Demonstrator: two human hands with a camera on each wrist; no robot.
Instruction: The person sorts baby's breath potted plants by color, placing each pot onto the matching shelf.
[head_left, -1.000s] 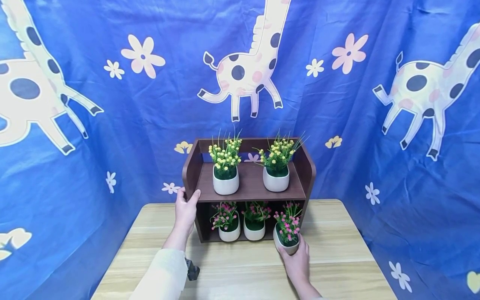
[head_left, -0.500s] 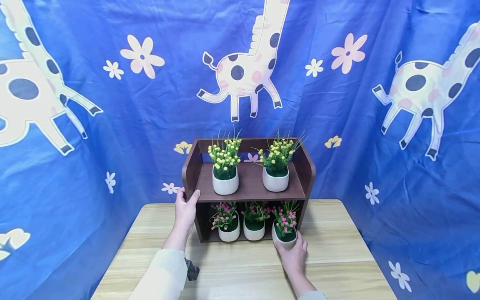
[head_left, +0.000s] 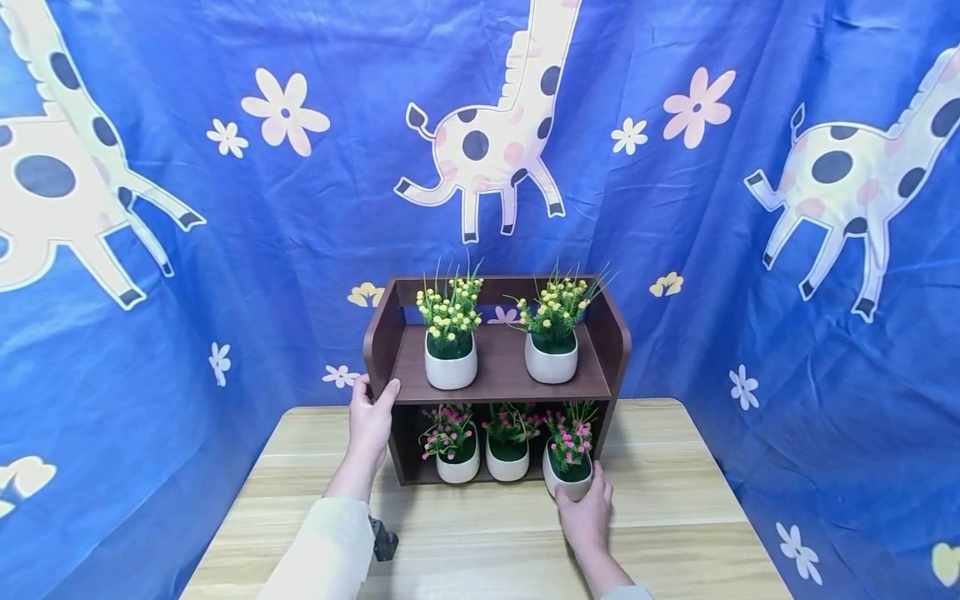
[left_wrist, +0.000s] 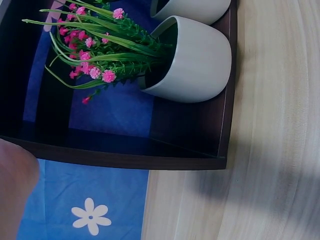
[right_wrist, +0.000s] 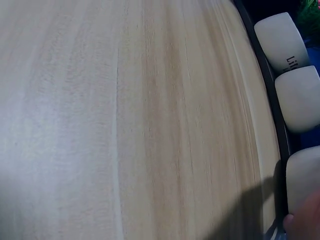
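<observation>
A dark brown two-tier shelf (head_left: 411,379) stands on the wooden table. My left hand (head_left: 371,425) grips its left side panel, thumb at the front edge. At the lower right, my right hand (head_left: 588,515) holds a white pot (head_left: 561,486) of pink flowers by its front and right side. This pot sits at the lower tier's front edge, forward of its neighbours. Two more pink-flowered pots stand in that tier, a left one (head_left: 457,468) and a middle one (head_left: 507,467). In the right wrist view, the held pot (right_wrist: 302,172) shows beside part of my hand (right_wrist: 306,220).
On the upper tier stand two white pots with yellow flowers, one left (head_left: 452,369) and one right (head_left: 552,365). A blue curtain (head_left: 337,208) printed with giraffes surrounds the table (head_left: 465,542). A small black device (head_left: 386,540) sits at my left wrist.
My right hand has moved the pink-flowered pot slightly left and back toward the shelf's lower tier, mostly in the first half second. The left hand has stayed on the side panel.
</observation>
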